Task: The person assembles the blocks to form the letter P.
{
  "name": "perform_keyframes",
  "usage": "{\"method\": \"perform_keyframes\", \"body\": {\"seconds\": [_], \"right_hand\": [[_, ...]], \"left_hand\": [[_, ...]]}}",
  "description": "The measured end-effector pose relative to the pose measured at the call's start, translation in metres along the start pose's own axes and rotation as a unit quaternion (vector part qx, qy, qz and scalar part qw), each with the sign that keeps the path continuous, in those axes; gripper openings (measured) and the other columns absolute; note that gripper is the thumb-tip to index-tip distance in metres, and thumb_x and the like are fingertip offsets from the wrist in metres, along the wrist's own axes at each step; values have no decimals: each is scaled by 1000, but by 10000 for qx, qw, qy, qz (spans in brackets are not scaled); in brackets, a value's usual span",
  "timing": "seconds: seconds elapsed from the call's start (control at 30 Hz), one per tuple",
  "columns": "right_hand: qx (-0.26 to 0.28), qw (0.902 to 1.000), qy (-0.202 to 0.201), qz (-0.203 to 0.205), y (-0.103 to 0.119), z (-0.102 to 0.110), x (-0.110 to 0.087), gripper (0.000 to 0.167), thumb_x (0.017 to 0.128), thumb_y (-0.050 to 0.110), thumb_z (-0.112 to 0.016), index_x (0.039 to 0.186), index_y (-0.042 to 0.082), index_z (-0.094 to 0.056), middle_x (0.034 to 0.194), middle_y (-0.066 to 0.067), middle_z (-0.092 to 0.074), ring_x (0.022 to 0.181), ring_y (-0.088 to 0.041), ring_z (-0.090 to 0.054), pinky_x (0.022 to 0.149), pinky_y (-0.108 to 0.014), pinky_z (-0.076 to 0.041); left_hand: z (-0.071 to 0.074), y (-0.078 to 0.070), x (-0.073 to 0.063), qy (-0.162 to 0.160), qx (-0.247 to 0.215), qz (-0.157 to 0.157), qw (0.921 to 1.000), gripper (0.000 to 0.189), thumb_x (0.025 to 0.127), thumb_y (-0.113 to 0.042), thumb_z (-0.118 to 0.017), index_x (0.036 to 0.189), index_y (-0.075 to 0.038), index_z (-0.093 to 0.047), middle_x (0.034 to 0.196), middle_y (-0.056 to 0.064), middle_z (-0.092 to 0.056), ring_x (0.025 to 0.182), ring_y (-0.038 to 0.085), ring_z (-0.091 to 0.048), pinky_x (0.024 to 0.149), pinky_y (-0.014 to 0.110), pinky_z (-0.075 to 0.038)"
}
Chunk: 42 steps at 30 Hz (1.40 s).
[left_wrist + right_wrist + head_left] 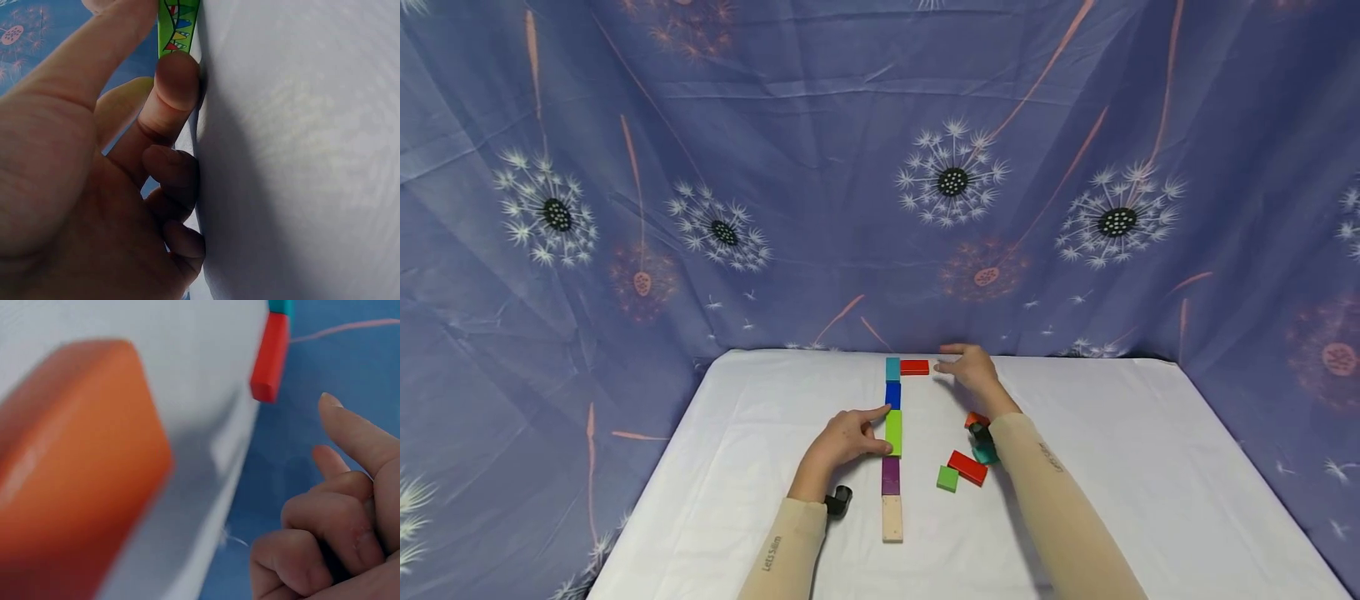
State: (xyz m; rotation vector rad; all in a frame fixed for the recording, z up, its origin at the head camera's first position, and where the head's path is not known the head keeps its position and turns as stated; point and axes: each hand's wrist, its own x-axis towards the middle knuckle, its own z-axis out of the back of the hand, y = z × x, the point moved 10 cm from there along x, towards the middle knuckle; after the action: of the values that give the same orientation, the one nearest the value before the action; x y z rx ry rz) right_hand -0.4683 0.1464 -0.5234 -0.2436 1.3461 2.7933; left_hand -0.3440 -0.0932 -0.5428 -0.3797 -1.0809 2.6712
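Note:
My left hand (844, 437) pinches a light green block (893, 433) by its two ends, index finger at the far end and thumb at the near end. In the left wrist view the block (178, 25), printed with small flags, shows beyond the fingertips. It lies in a straight column between a blue block (892, 395) and a purple block (891, 476). A teal block (892, 369) tops the column; a plain wooden block (892, 518) is nearest. My right hand (973, 369) holds nothing, thumb and index extended just right of a red block (914, 367) lying crosswise beside the teal one.
Right of the column lie a second red block (967, 468), a small green block (947, 478), an orange block (976, 419) and a teal piece (985, 452), partly hidden by the wrist camera. The white table (737, 467) ends at a patterned curtain (820, 208).

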Motion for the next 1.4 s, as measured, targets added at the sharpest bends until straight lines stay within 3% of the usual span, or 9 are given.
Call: {"method": "perform_keyframes", "body": {"seconds": [0.2,0.4,0.73,0.9,1.07,1.2,1.23,1.3,1.4], "right_hand": [[643,9979,83,34,4,20,-18,54,96,30,-78,147,19,-66,170,-17,-39,155,-45,-38,122,-63,-37],[887,9960,-16,83,-4,42,-43,57,96,32,-79,150,20,-63,173,-17,-34,155,-46,-37,120,-66,-37],[965,9951,-135,168,-23,69,-82,59,96,36,-79,151,24,-62,174,-18,-31,156,-47,-36,120,-66,-37],[1018,9945,-204,102,-35,76,-97,62,95,38,-80,151,23,-62,172,-19,-33,150,-47,-41,118,-66,-38],[1194,9927,-181,-60,-49,74,-107,63,94,37,-81,152,23,-61,175,-17,-29,158,-48,-32,123,-69,-29],[1245,9919,-238,-125,-57,71,-116,64,94,35,-82,152,18,-61,173,-21,-30,157,-49,-32,123,-69,-29],[1274,9914,-253,-159,-60,70,-118,65,93,35,-82,152,18,-61,162,-26,-45,149,-49,-43,119,-65,-38],[1225,9919,-279,-173,-65,67,-121,64,93,35,-83,151,17,-62,157,-27,-50,141,-49,-49,105,-56,-50],[1197,9922,-306,-190,-72,63,-122,63,93,33,-82,150,14,-62,155,-29,-51,137,-48,-51,80,-44,-43]], "left_hand": [[0,0,-1,-20,-66,-81,9999,79,83,-34,-91,155,-23,-58,68,-4,-60,63,12,-47,62,27,-38],[0,1,0,-22,-40,-58,10000,80,83,-34,-92,155,-25,-58,69,-5,-59,63,11,-47,62,27,-38],[1,-3,-1,-35,-128,-296,9995,79,83,-31,-91,154,-21,-58,67,-6,-57,61,11,-46,59,26,-36],[1,-3,-2,-33,-183,-280,9994,79,83,-31,-91,154,-21,-58,67,-5,-58,61,11,-46,59,27,-36],[2,-2,-3,-61,-201,-264,9994,80,82,-31,-91,154,-20,-59,67,-5,-58,62,11,-46,59,26,-36],[3,-2,-3,-68,-245,-287,9993,80,81,-30,-92,154,-19,-59,67,-5,-58,63,11,-46,60,26,-36],[3,-3,-3,-62,-254,-288,9992,80,81,-30,-92,154,-19,-59,67,-5,-58,62,11,-46,60,26,-36],[2,-3,-3,-41,-268,-302,9992,80,82,-30,-92,154,-19,-59,68,-5,-58,63,11,-46,60,26,-36],[1,-3,-2,-20,-261,-322,9991,80,82,-31,-91,154,-19,-58,68,-5,-58,63,11,-46,59,26,-36]]}}
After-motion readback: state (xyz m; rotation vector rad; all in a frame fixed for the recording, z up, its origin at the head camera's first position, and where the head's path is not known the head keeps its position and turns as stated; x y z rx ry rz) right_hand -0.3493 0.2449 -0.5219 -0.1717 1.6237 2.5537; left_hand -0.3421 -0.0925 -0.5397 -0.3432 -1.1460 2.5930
